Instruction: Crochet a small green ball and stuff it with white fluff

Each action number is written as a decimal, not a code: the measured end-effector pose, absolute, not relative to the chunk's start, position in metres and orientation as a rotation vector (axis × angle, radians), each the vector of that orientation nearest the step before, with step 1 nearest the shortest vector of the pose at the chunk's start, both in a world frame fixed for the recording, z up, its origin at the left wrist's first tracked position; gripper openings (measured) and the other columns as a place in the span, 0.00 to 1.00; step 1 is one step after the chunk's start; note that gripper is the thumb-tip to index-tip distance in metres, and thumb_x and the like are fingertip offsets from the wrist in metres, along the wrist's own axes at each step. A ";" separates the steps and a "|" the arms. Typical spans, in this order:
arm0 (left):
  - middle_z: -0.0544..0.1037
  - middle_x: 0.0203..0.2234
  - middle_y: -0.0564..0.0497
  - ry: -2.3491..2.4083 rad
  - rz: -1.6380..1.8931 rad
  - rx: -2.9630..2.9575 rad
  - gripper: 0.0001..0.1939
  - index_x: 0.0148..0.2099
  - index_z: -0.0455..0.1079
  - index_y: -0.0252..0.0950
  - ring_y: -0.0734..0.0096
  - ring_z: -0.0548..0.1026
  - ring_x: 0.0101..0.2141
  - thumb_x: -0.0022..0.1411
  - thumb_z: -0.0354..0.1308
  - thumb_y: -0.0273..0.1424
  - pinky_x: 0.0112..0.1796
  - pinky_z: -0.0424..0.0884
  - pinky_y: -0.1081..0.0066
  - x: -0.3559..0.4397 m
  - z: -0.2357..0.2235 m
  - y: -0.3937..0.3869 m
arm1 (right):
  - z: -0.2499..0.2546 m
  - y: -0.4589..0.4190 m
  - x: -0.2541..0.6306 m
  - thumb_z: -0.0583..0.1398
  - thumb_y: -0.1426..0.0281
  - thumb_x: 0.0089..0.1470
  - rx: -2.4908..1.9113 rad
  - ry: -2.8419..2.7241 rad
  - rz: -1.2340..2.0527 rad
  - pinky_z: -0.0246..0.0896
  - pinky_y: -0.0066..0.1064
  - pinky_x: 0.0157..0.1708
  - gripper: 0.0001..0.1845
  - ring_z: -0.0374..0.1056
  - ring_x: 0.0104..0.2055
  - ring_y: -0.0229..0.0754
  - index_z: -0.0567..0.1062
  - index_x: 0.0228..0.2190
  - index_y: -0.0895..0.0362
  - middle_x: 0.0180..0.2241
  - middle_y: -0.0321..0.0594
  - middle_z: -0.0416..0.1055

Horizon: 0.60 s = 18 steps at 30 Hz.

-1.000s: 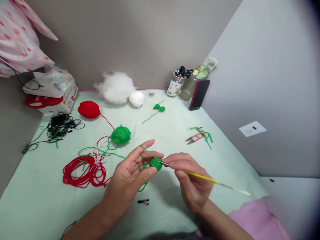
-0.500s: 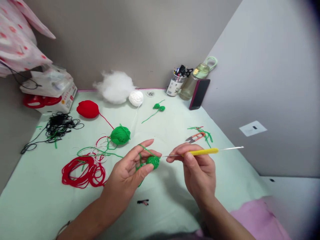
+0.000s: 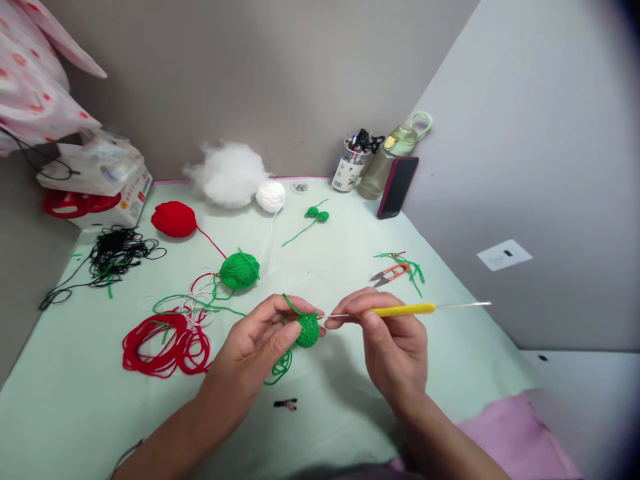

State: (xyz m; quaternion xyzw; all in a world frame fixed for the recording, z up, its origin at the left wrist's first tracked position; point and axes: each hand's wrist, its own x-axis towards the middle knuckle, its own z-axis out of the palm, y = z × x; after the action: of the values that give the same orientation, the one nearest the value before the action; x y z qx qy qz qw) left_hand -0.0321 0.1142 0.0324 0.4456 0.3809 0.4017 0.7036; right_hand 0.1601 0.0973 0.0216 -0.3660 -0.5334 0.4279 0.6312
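My left hand pinches a small, round green crochet piece between thumb and fingers, with green yarn running over the index finger. My right hand is closed around the yellow handle of a crochet hook. The hook's thin metal tip touches the upper right edge of the piece; whether it sits inside a stitch I cannot tell. Loose loops of green yarn hang below my left hand. A green yarn ball lies beyond it, its strand trailing over the table.
Red yarn loops lie left of my hands. Thread snips rest beside green yarn scraps at right. Farther back are a red yarn ball, white stuffing, a white yarn ball, small green crochet pieces and a phone.
My left fingers have curled in, and the green piece has tipped to show more of its side. The hook's tip has moved left from just beside the piece onto its edge.
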 end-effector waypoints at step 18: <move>0.84 0.43 0.52 0.775 0.846 0.923 0.08 0.49 0.79 0.44 0.70 0.81 0.44 0.71 0.61 0.36 0.50 0.74 0.72 -0.033 0.027 0.115 | 0.019 0.098 0.159 0.59 0.71 0.69 -0.836 -1.206 0.979 0.78 0.35 0.39 0.10 0.78 0.36 0.40 0.82 0.43 0.53 0.37 0.40 0.78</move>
State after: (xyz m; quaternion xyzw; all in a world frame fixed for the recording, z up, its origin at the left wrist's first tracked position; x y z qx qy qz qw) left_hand -0.0334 0.1150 0.0274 0.4209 0.3536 0.3857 0.7410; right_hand 0.1587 0.0980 0.0188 -0.3659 -0.5277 0.4285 0.6356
